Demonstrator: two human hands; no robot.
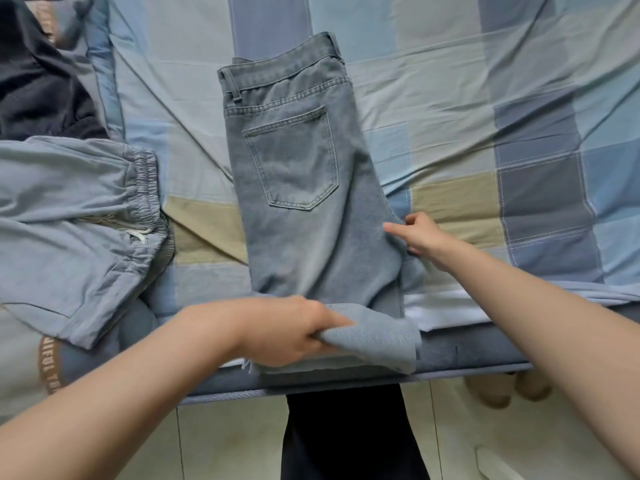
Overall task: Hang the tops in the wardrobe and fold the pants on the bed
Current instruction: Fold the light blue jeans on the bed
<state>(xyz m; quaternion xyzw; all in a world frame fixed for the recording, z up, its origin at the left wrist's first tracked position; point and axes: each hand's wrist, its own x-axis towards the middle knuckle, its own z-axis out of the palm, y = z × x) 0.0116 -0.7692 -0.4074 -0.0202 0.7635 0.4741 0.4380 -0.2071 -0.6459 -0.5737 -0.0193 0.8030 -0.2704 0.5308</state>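
Jeans (304, 202) of washed grey-blue denim lie lengthwise in the middle of the bed (485, 109), folded in half along their length, waistband at the far end and a back pocket facing up. The left hand (294, 329) grips the leg ends at the near edge of the mattress, fingers curled round a doubled-over flap of the denim that is raised off the bed. The right hand (420, 235) rests on the right edge of the jeans about midway along, forefinger stretched out across the cloth and the other fingers curled at the fabric's edge; whether it pinches the cloth I cannot tell. To the left, a pair of light blue drawstring pants (72, 216) with an elastic waist lies spread on the bed, apart from the jeans. A dark garment (38, 81) sits at the far left corner. The checked sheet is creased. Pale floor tiles (225, 441) show below the bed's edge.
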